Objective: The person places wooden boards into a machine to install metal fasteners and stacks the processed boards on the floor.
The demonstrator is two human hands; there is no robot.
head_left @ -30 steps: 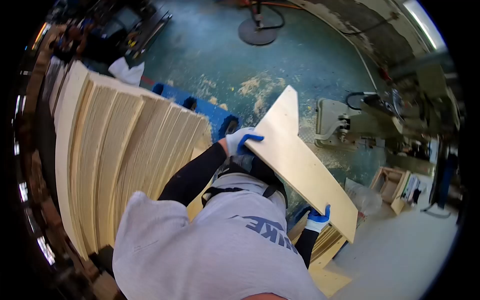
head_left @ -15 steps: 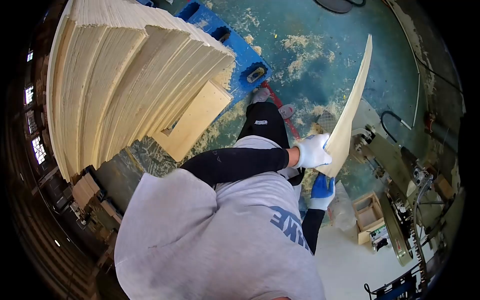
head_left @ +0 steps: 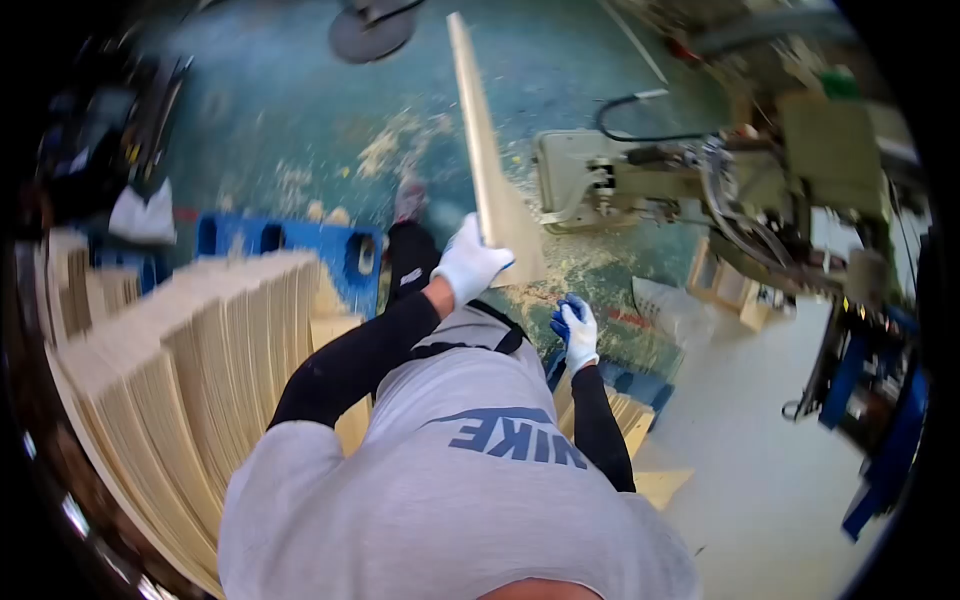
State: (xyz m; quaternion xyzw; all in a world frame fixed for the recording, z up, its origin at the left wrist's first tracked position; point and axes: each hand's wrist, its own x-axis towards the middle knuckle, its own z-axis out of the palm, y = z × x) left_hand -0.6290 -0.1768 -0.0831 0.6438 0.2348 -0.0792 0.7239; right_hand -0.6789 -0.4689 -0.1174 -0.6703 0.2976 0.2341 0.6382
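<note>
A long, pale plywood board (head_left: 512, 235) rises away from me, seen nearly edge-on. My left hand (head_left: 472, 262), in a white glove with blue on the grip side, is closed around its near left edge. Just right of the board's lower end, and apart from it, is my right hand (head_left: 575, 332) in a matching glove. Its fingers are loosely bent with nothing visible in them. On my left stands a tall stack of plywood boards (head_left: 190, 350), close to my left forearm.
A blue plastic pallet (head_left: 345, 258) shows behind the stack. A green-grey machine (head_left: 640, 180) with hoses stands front right, near the board. A wooden box (head_left: 728, 285) and a clear plastic bag (head_left: 665, 310) lie to the right. More boards (head_left: 620, 420) sit beside my right arm. Sawdust covers the floor.
My right hand has come away from the board, while my left hand keeps its hold. The view has swung to the right, bringing the machine nearer the middle and the stack lower left.
</note>
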